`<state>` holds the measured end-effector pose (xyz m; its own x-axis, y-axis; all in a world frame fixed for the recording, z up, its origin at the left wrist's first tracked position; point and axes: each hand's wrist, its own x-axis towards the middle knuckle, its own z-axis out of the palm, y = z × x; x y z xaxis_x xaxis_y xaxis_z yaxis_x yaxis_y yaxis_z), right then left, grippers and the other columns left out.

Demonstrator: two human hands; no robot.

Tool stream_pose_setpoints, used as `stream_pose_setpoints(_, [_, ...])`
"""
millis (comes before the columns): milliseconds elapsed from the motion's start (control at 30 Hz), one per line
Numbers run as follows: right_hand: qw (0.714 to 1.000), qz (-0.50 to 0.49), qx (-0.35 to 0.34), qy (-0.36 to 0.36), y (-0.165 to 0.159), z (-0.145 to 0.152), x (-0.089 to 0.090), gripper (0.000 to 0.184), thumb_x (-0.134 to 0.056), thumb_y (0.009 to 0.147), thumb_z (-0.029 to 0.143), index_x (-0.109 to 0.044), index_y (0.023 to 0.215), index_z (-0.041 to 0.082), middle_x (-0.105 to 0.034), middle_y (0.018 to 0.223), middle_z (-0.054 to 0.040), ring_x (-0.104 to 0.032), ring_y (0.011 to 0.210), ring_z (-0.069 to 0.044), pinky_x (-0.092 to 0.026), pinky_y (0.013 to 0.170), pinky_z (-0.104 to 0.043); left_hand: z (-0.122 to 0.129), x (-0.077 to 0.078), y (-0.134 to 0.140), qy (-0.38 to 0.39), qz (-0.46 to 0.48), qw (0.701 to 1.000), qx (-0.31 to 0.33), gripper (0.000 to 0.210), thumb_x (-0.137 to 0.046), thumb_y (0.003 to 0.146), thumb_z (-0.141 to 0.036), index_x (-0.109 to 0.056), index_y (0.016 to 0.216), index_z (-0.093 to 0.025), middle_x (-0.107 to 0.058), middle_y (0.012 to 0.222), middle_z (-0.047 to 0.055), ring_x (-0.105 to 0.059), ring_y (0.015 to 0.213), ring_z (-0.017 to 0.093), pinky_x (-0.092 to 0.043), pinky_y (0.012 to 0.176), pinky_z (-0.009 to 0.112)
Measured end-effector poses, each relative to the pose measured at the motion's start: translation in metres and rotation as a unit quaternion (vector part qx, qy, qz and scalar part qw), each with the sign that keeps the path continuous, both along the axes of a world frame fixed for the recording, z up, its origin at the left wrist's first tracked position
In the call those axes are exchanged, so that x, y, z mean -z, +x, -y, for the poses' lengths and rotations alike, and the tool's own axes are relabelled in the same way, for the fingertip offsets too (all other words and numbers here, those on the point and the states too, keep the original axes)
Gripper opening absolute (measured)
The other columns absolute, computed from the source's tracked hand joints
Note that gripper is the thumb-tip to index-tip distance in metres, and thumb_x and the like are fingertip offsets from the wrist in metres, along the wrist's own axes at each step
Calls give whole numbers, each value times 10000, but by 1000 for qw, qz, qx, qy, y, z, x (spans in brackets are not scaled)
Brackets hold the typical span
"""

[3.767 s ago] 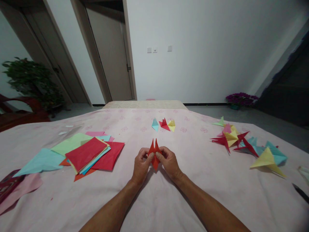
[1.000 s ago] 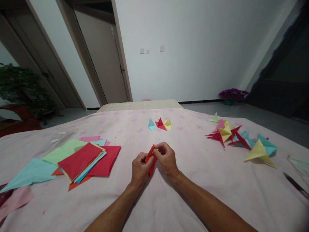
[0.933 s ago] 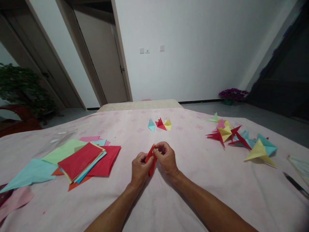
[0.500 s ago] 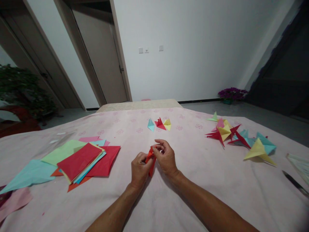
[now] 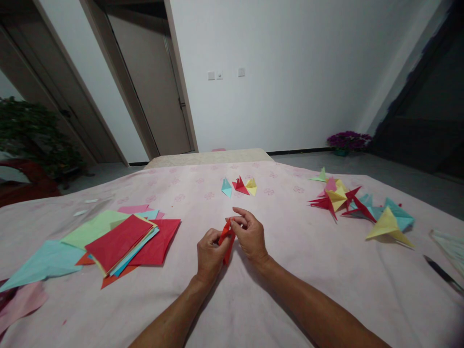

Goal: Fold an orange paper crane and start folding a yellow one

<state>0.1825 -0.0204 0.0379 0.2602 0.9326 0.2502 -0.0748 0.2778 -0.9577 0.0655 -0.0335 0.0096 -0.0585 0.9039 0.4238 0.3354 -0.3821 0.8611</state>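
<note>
A narrow piece of folded orange-red origami paper (image 5: 226,240) is held between my hands above the middle of the cloth. My left hand (image 5: 210,250) is closed on its left side, with the thumb lying along the fold. My right hand (image 5: 251,235) pinches its upper right part between thumb and index finger, while the other fingers are loosely raised. Part of the paper is hidden behind the fingers. Beyond my hands stand a small blue folded piece (image 5: 226,187), a red paper crane (image 5: 240,185) and a yellow folded piece (image 5: 251,186).
Coloured paper sheets (image 5: 123,241) lie overlapping on the left of the pink tablecloth (image 5: 188,299). On the right are several folded paper pieces, including a yellow one (image 5: 387,227). A dark-bladed knife or similar tool (image 5: 442,273) lies at the right edge.
My right hand has shifted very slightly at the top of the orange-red paper. Both hands keep their hold, and the other papers stay in place.
</note>
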Motion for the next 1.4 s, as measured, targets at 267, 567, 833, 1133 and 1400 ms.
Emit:
stream_pose_setpoints(267, [997,-60,-42,-22,5,0,-5,376,-680,721,281,-663,1073,153,-755,792,-59,-722,828,-236,-549,741,-341,-2,5,1,-39,31,998,26,196,-653,800,-299,-659,654,-169,-560,640,-17,-517,625,124,-399,612,228])
stream_pose_setpoints(567, [988,-59,-137,-24,14,-9,-4,380,-729,725,339,-670,1057,163,-740,893,-79,-678,836,-208,-512,780,-349,-2,4,-1,-91,100,990,35,207,-667,788,-333,-679,697,-147,-582,652,-6,-509,625,125,-400,597,226])
stream_pose_setpoints(833, [982,-8,-179,-65,17,-13,2,248,-766,689,376,-696,769,152,-660,691,1,-561,627,-129,-427,627,-261,-5,6,-2,-90,101,989,55,224,-661,807,-358,-722,781,-145,-632,718,15,-547,689,141,-423,645,235])
stream_pose_setpoints(1133, [984,-21,-163,-65,14,-12,6,270,-758,702,411,-660,687,160,-616,625,15,-508,570,-113,-390,546,-235,-4,6,-3,-68,91,990,82,202,-665,811,-343,-747,794,-159,-599,718,10,-540,684,143,-425,647,242])
stream_pose_setpoints(1400, [992,-32,-107,-60,14,-11,6,303,-791,664,443,-687,653,158,-631,599,0,-517,558,-127,-400,558,-258,-4,7,-3,-80,99,987,103,258,-696,799,-382,-706,690,-148,-544,660,-8,-493,644,126,-387,611,234])
